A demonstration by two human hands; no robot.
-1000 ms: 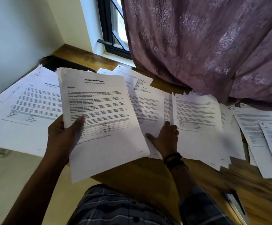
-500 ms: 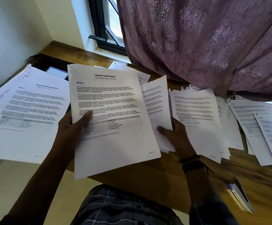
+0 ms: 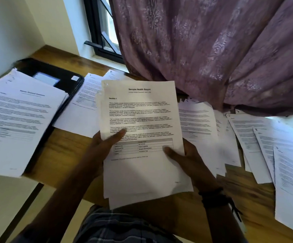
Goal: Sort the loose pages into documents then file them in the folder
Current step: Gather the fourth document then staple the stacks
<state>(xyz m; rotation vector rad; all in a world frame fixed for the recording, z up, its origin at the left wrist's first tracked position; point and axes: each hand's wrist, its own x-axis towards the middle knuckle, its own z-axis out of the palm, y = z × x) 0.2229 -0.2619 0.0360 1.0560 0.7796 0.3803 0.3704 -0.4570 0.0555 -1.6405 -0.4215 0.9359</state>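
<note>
Both hands hold up a stack of white pages headed "Sample Health Report" (image 3: 142,130) above the wooden desk (image 3: 63,155). My left hand (image 3: 105,146) grips its left edge, thumb on the front. My right hand (image 3: 186,158) grips the right edge, thumb on the printed table. A black folder (image 3: 61,79) lies open at the back left, partly under a sorted pile of pages (image 3: 18,120). Loose pages (image 3: 200,127) are spread across the desk to the right, more pages (image 3: 84,106) lie behind the held stack.
A purple patterned curtain (image 3: 212,50) hangs over the back right of the desk, touching the papers. A black-framed window (image 3: 100,37) sits in the back corner. Overlapping sheets (image 3: 286,163) reach the desk's right edge. My plaid-clad lap shows at the bottom.
My right hand lifted a page off the desk and came to the held stack, now gripping its right edge. The stack moved right to the middle of the view.
</note>
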